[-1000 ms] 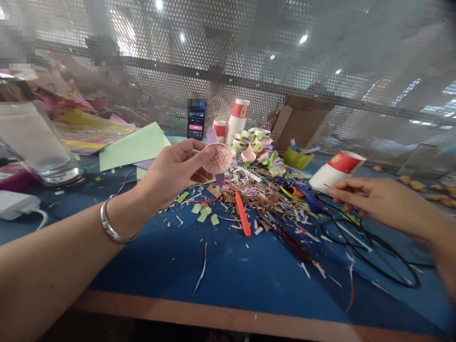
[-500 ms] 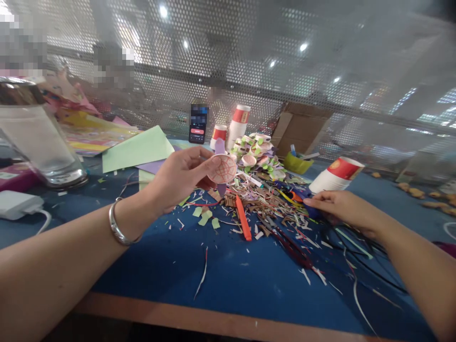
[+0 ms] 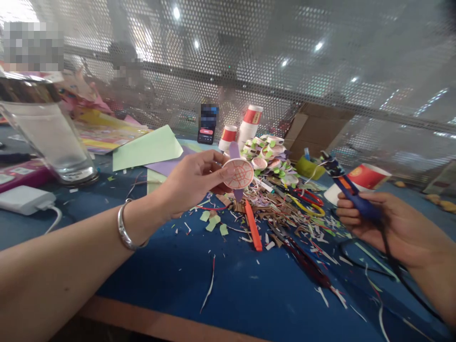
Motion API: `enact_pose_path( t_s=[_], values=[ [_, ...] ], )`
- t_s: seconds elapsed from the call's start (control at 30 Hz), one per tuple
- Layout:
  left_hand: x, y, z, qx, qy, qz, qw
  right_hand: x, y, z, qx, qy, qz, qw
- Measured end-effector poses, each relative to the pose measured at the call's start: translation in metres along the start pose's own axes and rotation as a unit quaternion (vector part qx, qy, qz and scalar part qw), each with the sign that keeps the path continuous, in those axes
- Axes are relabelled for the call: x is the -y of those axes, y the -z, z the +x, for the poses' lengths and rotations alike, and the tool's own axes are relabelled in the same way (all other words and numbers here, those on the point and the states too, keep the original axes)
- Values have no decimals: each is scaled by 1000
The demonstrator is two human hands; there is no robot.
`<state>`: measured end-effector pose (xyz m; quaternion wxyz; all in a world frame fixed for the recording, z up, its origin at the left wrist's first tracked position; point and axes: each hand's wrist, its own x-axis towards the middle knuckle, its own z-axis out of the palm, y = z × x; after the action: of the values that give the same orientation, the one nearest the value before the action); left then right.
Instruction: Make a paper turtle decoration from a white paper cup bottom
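Between thumb and fingers, my left hand [image 3: 194, 183] pinches a round paper disc [image 3: 244, 175] with orange-red lines drawn on it. Purple paper strips stick out above and below the disc. On the right, my right hand [image 3: 399, 230] is wrapped round a blue glue gun [image 3: 365, 205] with an orange trigger, lifted off the table with its nozzle up and to the left. Its black cord [image 3: 388, 251] hangs from the handle. Behind the disc lies a heap of similar disc pieces [image 3: 259, 164] with green and purple paper parts.
Paper scraps, an orange marker [image 3: 253, 228], yellow-handled scissors [image 3: 308, 209] and a dark red-handled tool [image 3: 308, 261] lie mid-table. Paper cups [image 3: 247, 135] and a phone [image 3: 207, 124] stand behind. At left are a glass of water [image 3: 53, 137], green paper [image 3: 149, 149] and a white charger [image 3: 26, 205].
My right hand has raised the glue gun from the scrap pile, up and to the right. My left hand still holds the disc, and the view has shifted slightly.
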<state>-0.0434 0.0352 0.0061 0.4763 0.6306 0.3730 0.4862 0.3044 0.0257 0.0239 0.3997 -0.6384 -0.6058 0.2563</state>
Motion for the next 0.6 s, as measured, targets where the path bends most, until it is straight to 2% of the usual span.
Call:
enact_pose_path(
  t_s=[0.03, 0.1, 0.13, 0.2, 0.3, 0.4, 0.5, 0.6],
  values=[
    [0, 0, 0, 5, 9, -7, 1000, 3, -2, -1, 32, -50, 78, 995],
    [2, 0, 1, 20, 30, -27, 999, 10, -7, -3, 98, -144, 240, 955],
    [3, 0, 2, 29, 40, -41, 998, 15, -11, -4, 106, -177, 296, 933],
    [7, 1, 4, 45, 53, -72, 995, 26, -21, -8, 92, -194, 350, 912],
    [11, 5, 6, 49, 72, -106, 991, 42, -37, -15, 106, -218, 352, 904],
    [13, 7, 8, 45, 89, -122, 988, 47, -50, -21, 163, -220, 331, 903],
    [12, 8, 10, 54, 98, -128, 985, 36, -56, -21, 199, -178, 307, 913],
    [12, 6, 11, 68, 106, -123, 984, 19, -57, -20, 193, -142, 263, 934]
  ],
)
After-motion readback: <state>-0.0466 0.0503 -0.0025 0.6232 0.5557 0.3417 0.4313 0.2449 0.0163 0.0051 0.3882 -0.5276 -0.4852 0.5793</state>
